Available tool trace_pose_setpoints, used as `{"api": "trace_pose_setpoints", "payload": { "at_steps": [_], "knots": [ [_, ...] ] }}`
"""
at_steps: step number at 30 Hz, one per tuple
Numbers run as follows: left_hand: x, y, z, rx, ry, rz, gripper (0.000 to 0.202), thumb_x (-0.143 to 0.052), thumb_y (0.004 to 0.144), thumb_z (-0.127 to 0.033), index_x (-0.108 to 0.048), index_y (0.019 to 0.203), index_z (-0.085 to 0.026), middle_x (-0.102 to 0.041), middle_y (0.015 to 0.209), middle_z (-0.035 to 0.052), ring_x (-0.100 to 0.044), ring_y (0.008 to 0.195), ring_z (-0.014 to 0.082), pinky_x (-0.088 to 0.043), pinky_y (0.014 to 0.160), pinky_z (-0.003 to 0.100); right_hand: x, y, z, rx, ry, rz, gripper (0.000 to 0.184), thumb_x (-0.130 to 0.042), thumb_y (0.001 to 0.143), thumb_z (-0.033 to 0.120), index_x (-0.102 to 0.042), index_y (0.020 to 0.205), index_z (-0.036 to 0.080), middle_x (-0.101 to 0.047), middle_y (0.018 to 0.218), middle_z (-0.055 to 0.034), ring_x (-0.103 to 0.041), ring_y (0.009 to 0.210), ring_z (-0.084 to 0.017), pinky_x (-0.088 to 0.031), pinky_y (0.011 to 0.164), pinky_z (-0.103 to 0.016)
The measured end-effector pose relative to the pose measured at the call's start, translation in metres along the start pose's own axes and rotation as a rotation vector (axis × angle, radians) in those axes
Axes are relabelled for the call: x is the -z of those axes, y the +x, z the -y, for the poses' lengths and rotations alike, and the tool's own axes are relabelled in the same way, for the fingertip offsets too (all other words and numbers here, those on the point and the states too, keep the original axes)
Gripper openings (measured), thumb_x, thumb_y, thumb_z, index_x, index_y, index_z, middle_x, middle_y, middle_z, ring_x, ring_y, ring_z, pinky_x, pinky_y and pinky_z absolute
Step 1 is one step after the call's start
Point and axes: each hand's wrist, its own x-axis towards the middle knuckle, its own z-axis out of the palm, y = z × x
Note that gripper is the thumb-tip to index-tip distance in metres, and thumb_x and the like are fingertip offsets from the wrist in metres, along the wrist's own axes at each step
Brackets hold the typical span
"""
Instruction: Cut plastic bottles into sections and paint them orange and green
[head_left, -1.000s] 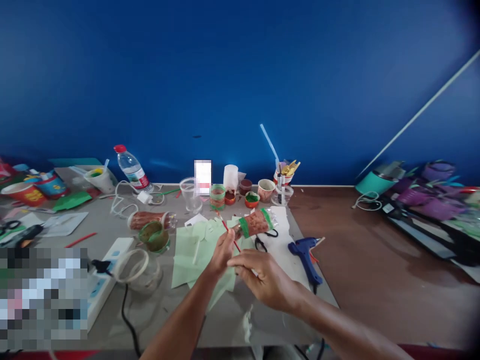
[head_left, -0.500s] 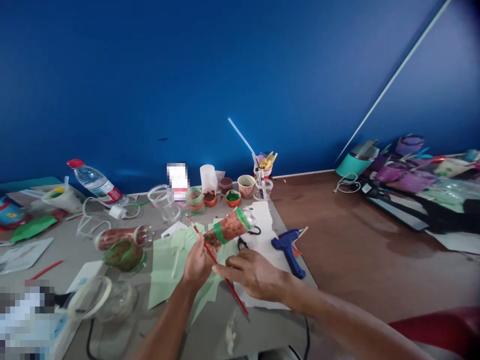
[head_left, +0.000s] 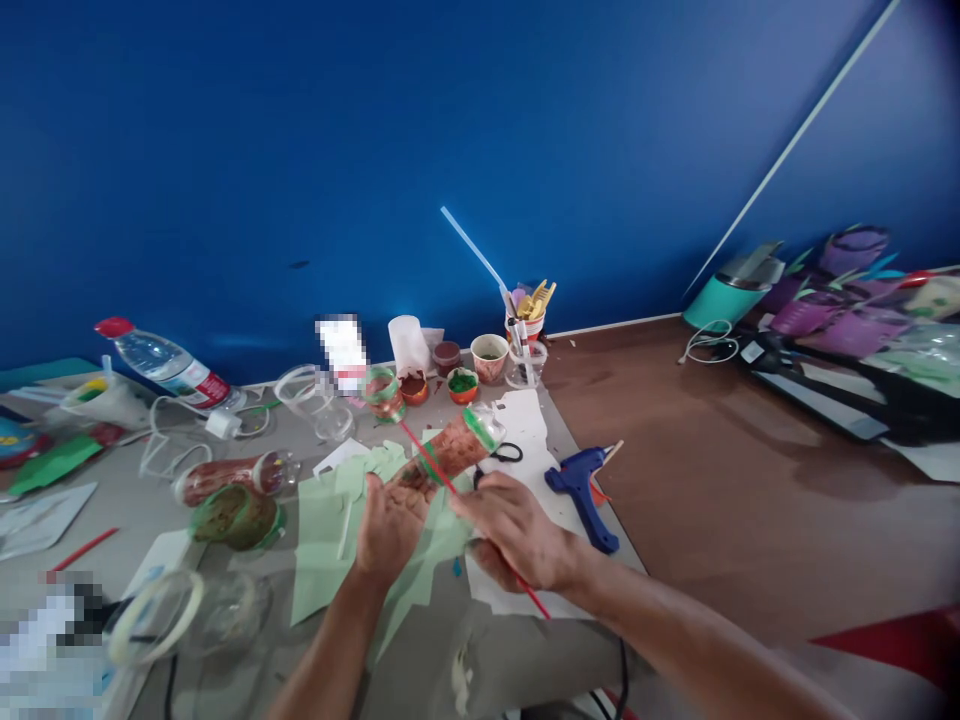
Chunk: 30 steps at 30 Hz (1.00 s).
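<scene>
My left hand, palm up with the thumb apart, supports a small plastic bottle coated reddish-brown with green bands. The bottle lies tilted, its clear end toward the upper right. Between the fingers of my right hand is a thin red paintbrush. It slants across in front of the bottle, its far end near a green-rimmed clear cup. Below both hands lie pale green paper and white paper. Black-handled scissors are partly hidden behind the bottle.
A blue glue gun lies right, by the table edge. Small paint cups stand behind. Left are another coated bottle, a green-brown piece, a water bottle and clear cups. A blue wall rises behind.
My right hand has taken the red paintbrush, which earlier lay across my left hand. My left thumb has come away from it. The view has shifted slightly.
</scene>
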Motion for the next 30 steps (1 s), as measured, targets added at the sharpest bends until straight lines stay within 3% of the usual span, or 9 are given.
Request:
{"api": "trace_pose_setpoints", "payload": {
  "at_steps": [3, 6, 8, 13, 15, 18, 21, 25, 30],
  "knots": [
    [-0.007, 0.003, -0.005, 0.008, -0.177, 0.01, 0.062, -0.038, 0.085, -0.07, -0.071, 0.091, -0.017, -0.073, 0.098, 0.0121, -0.064, 0.106, 0.0277, -0.039, 0.106, 0.049, 0.01, -0.004, -0.008, -0.175, 0.016, -0.174, 0.037, -0.034, 0.095, 0.026, -0.045, 0.127, 0.011, -0.059, 0.087, -0.0107, -0.058, 0.082, -0.023, -0.049, 0.074, -0.039],
    [-0.012, 0.003, -0.011, 0.023, -0.332, -0.024, 0.064, -0.034, 0.089, -0.065, -0.073, 0.086, -0.014, -0.074, 0.097, 0.0139, -0.067, 0.101, 0.0247, -0.042, 0.104, 0.043, 0.018, -0.01, -0.017, -0.243, -0.016, -0.271, 0.022, -0.038, 0.094, 0.022, -0.056, 0.108, 0.02, -0.056, 0.084, -0.0076, -0.056, 0.077, -0.021, -0.049, 0.071, -0.037],
    [-0.014, 0.003, -0.015, 0.047, -0.367, -0.062, 0.068, -0.029, 0.09, -0.064, -0.073, 0.084, -0.012, -0.075, 0.094, 0.0152, -0.067, 0.099, 0.0244, -0.043, 0.102, 0.041, 0.022, -0.013, -0.021, -0.262, -0.016, -0.308, 0.021, -0.038, 0.095, 0.021, -0.056, 0.105, 0.021, -0.056, 0.079, -0.0057, -0.055, 0.072, -0.02, -0.049, 0.071, -0.037],
    [-0.017, 0.004, -0.023, 0.066, -0.422, -0.181, 0.076, -0.019, 0.091, -0.065, -0.072, 0.078, -0.012, -0.075, 0.091, 0.0171, -0.069, 0.094, 0.0251, -0.044, 0.101, 0.045, 0.023, -0.015, -0.023, -0.319, 0.049, -0.311, 0.035, -0.038, 0.096, 0.03, -0.046, 0.127, 0.017, -0.063, 0.087, -0.0096, -0.06, 0.087, -0.024, -0.051, 0.079, -0.043],
    [-0.017, 0.005, -0.026, 0.077, -0.441, -0.213, 0.079, -0.014, 0.092, -0.064, -0.071, 0.076, -0.012, -0.075, 0.09, 0.0173, -0.07, 0.091, 0.0245, -0.046, 0.099, 0.046, 0.021, -0.015, -0.023, -0.293, 0.033, -0.33, 0.028, -0.045, 0.091, 0.025, -0.053, 0.117, 0.019, -0.063, 0.089, -0.01, -0.06, 0.09, -0.025, -0.051, 0.081, -0.044],
    [-0.017, 0.007, -0.031, 0.076, -0.459, -0.232, 0.078, -0.012, 0.093, -0.062, -0.069, 0.074, -0.012, -0.074, 0.09, 0.0176, -0.07, 0.09, 0.024, -0.048, 0.096, 0.045, 0.018, -0.014, -0.023, -0.253, 0.031, -0.389, 0.019, -0.049, 0.085, 0.015, -0.056, 0.101, 0.021, -0.06, 0.081, -0.0068, -0.059, 0.076, -0.021, -0.052, 0.075, -0.041],
    [-0.017, 0.008, -0.034, 0.072, -0.456, -0.249, 0.078, -0.013, 0.093, -0.062, -0.069, 0.073, -0.011, -0.074, 0.091, 0.0187, -0.07, 0.09, 0.0243, -0.05, 0.094, 0.045, 0.017, -0.012, -0.022, -0.275, 0.078, -0.376, 0.026, -0.046, 0.085, 0.012, -0.054, 0.108, 0.021, -0.06, 0.078, -0.0057, -0.059, 0.072, -0.02, -0.052, 0.072, -0.041],
    [-0.018, 0.009, -0.035, 0.069, -0.461, -0.265, 0.078, -0.012, 0.093, -0.062, -0.067, 0.071, -0.011, -0.074, 0.091, 0.0197, -0.07, 0.091, 0.0251, -0.049, 0.094, 0.046, 0.016, -0.01, -0.021, -0.246, 0.122, -0.343, 0.037, -0.042, 0.086, 0.012, -0.052, 0.121, 0.018, -0.065, 0.086, -0.0092, -0.062, 0.086, -0.024, -0.052, 0.081, -0.046],
    [-0.018, 0.01, -0.035, 0.069, -0.446, -0.269, 0.077, -0.014, 0.093, -0.062, -0.067, 0.071, -0.012, -0.074, 0.091, 0.0189, -0.069, 0.093, 0.0249, -0.049, 0.096, 0.045, 0.011, -0.012, -0.022, -0.206, 0.074, -0.327, 0.032, -0.049, 0.081, 0.01, -0.057, 0.111, 0.018, -0.065, 0.08, -0.008, -0.062, 0.08, -0.023, -0.052, 0.079, -0.045]
  ]
}}
